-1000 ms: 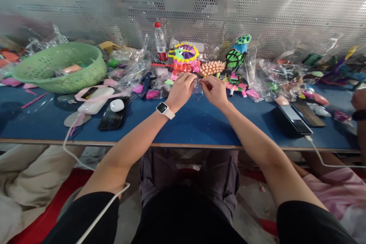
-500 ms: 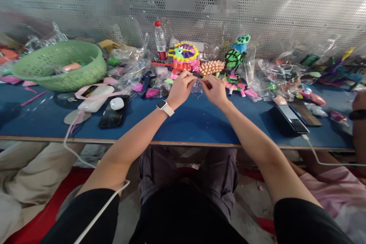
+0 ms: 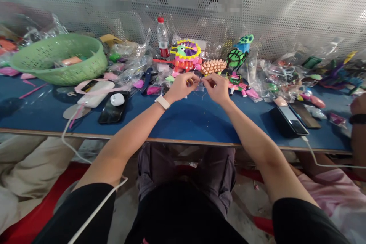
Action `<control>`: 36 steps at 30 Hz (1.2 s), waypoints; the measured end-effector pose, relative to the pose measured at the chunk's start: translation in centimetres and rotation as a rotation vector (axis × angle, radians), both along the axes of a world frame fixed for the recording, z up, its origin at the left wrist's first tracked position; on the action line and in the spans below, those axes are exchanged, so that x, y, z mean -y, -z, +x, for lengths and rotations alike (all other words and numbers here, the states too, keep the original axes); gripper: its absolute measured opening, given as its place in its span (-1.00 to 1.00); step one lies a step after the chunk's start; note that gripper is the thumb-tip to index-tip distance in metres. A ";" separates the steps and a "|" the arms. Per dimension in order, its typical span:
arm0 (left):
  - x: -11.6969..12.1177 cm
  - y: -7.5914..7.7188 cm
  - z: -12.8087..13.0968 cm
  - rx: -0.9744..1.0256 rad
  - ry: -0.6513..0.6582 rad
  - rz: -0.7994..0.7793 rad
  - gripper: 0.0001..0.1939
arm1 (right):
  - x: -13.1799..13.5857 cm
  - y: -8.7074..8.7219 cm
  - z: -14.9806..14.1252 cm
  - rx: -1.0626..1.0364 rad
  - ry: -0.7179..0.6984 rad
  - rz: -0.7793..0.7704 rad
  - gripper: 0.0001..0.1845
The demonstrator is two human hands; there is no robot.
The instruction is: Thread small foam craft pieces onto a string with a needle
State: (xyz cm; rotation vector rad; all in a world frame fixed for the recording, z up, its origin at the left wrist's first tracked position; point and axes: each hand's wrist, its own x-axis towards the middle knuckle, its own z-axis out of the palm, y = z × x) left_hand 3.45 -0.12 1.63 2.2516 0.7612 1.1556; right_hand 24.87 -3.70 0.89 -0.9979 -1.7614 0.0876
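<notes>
My left hand [image 3: 181, 87], with a white watch on its wrist, and my right hand [image 3: 216, 88] meet above the blue table [image 3: 188, 118], fingertips almost touching. Both are pinched shut on a small, thin thing between them that I cannot make out. Just behind my hands lie colourful craft toys: a round yellow and purple figure [image 3: 185, 52], an orange spiky piece [image 3: 213, 66] and a green turtle-like figure [image 3: 236, 57].
A green basket [image 3: 57, 59] stands at the back left, a water bottle [image 3: 162, 42] at the back middle. A phone [image 3: 110, 112], a white earbud case [image 3: 117, 99] and a power bank [image 3: 95, 95] lie left; dark devices [image 3: 288, 120] right. Another person's arm [image 3: 358, 122] shows at the right edge.
My hands have risen slightly and drawn closer together, fingertips now nearly touching. The view has tilted a little; nothing else has moved.
</notes>
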 end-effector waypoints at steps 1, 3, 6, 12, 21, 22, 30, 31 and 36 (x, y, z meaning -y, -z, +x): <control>0.1 0.0 -0.1 -0.046 -0.055 0.097 -0.80 | 0.0 0.0 -0.1 -0.008 -0.012 -0.012 -0.79; 0.2 0.0 -0.2 -0.142 -0.129 0.253 -0.77 | 0.0 0.1 -0.2 -0.014 -0.037 -0.036 -0.79; 0.1 0.0 -0.4 -0.273 -0.154 0.395 -0.72 | 0.0 0.0 -0.2 -0.002 -0.049 -0.067 -0.78; -0.4 -0.2 -0.4 -0.224 -0.106 0.371 -0.51 | -0.3 0.0 0.3 0.068 -0.082 -0.062 -0.80; -0.3 1.0 1.5 0.074 -0.041 -0.312 -0.40 | -0.5 0.2 0.1 0.157 -0.123 -0.033 -0.80; -0.2 1.0 1.4 0.071 -0.102 -0.229 -0.47 | -0.4 0.1 0.0 0.118 -0.098 -0.060 -0.79; 1.1 0.1 0.6 -0.209 -0.291 0.369 -0.78 | -0.2 -0.1 -0.8 -0.164 -0.069 -0.226 -0.67; 1.2 0.0 0.6 -0.227 -0.297 0.378 -0.76 | -0.2 -0.2 -0.8 -0.163 -0.080 -0.226 -0.67; 1.3 0.0 1.1 -0.237 -0.265 0.322 -0.73 | -0.2 -0.5 0.0 -0.077 -0.089 -0.196 -0.71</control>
